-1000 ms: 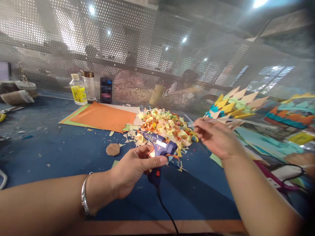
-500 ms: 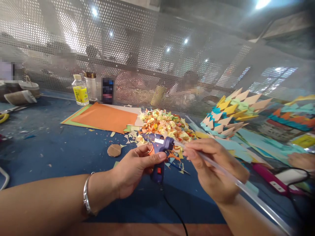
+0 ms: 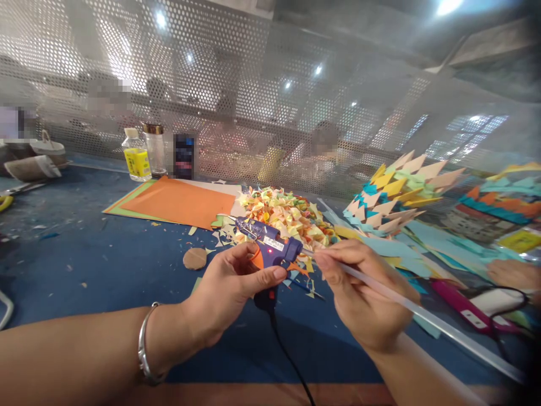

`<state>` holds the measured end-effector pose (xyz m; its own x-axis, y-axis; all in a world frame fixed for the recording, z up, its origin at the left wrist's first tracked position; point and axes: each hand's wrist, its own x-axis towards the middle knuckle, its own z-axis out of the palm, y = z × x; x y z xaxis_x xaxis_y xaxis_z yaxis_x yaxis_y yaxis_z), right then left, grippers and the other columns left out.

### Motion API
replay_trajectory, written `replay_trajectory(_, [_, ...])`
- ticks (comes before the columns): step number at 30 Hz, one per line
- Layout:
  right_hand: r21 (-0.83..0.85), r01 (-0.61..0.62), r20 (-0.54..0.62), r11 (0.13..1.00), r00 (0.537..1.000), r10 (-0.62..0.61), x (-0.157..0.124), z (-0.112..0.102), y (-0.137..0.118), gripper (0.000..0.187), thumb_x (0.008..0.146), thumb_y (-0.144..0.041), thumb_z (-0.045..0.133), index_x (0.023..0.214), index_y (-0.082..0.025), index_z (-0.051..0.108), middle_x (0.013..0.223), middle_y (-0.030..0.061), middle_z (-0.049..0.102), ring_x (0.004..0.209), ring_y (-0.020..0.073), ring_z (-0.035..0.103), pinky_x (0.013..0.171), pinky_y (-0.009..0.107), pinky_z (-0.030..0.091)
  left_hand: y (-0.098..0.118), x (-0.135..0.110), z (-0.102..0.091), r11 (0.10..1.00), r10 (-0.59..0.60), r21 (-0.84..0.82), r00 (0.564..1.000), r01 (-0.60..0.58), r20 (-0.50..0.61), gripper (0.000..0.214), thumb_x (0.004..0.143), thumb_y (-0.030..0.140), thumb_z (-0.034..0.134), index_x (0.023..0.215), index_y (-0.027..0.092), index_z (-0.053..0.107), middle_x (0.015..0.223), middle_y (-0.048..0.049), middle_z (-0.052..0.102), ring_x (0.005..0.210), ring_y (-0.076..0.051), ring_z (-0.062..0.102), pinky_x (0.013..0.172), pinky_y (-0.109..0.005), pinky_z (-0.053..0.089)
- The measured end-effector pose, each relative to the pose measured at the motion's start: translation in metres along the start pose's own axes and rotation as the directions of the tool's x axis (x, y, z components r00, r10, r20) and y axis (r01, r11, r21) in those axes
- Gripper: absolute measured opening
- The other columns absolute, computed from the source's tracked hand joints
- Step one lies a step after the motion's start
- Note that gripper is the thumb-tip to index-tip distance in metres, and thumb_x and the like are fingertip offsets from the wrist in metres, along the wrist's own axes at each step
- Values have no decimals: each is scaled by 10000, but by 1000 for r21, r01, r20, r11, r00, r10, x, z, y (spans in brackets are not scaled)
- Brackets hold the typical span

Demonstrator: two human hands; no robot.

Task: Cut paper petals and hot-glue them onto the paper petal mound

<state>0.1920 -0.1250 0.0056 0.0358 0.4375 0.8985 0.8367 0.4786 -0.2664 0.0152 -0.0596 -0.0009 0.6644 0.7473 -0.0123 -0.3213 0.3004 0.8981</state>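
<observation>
Left hand (image 3: 230, 287) grips glue gun (image 3: 270, 251); right hand (image 3: 363, 293) pinches glue stick (image 3: 406, 307).

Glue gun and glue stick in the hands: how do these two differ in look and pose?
The glue gun is short and blue, with an orange trigger and a lit red light; the glue stick is long, thin and translucent. The gun sits in the left hand, the stick in the right hand, slanting down to the right. A black cord hangs from the gun; the stick has none. They meet at the gun's rear.
</observation>
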Motion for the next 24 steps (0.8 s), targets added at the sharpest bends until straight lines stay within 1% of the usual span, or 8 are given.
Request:
replay_trajectory(3, [21,-13,14,1000,1000,13,-2,2,-2,106,830,-91,668,837,-193,640,739,-13,656,653,111,616,589,253,490,0,-3,3,1000,14,24,1000,-14,-5,284,676,272,829,787,128,610,680,25,601,607,-61,518,601,-184,414])
replay_trajectory(7, [51,10,-39,999,999,-8,-7,2,-4,96,824,-109,667,845,-198,638,731,-1,651,676,142,623,634,286,505,-2,-3,4,996,44,78,999,-44,6,349,640,342,847,742,129,590,641,29,584,581,-66,511,579,-193,415])
replay_trajectory(11, [44,-72,3,996,997,72,-14,0,-5,47,871,-237,636,900,-203,647,806,26,675,644,145,617,552,264,486,-5,-1,1,983,103,156,995,-102,0,373,649,386,836,786,132,599,651,14,595,584,-86,524,569,-216,418])
replay_trajectory(14, [61,-110,11,992,994,110,-17,-1,-7,140,910,-278,582,802,-214,644,677,7,630,533,127,560,474,253,426,-6,0,-1,976,117,183,993,-116,7,369,655,391,831,775,132,597,646,12,592,586,-89,527,570,-223,417])
replay_trajectory(16, [40,-119,43,992,992,117,-17,-1,-8,228,932,-253,542,723,-224,630,583,-3,586,486,123,532,464,258,401,-6,0,-1,979,104,175,994,-108,32,370,652,388,833,768,133,592,642,14,592,584,-89,531,574,-224,423])
replay_trajectory(19, [55,-142,83,988,987,137,-18,-1,-8,315,954,-244,499,663,-234,618,523,-1,563,440,118,512,453,263,392,-6,0,-1,985,82,146,995,-90,64,371,645,381,837,768,134,588,633,20,593,568,-83,526,570,-223,427])
replay_trajectory(21, [109,-202,118,973,975,189,-19,-1,-7,366,967,-280,482,629,-228,611,509,-2,545,431,113,494,445,258,384,-6,0,-1,987,86,134,995,-93,59,368,644,376,837,759,136,583,626,23,590,564,-81,527,570,-223,427])
replay_trajectory(24, [231,-348,214,909,929,301,-24,0,-3,467,980,-427,427,618,-207,622,535,6,533,450,111,474,426,248,353,-9,2,-4,985,106,134,993,-113,58,350,645,354,838,748,141,580,632,24,594,570,-81,531,567,-220,426])
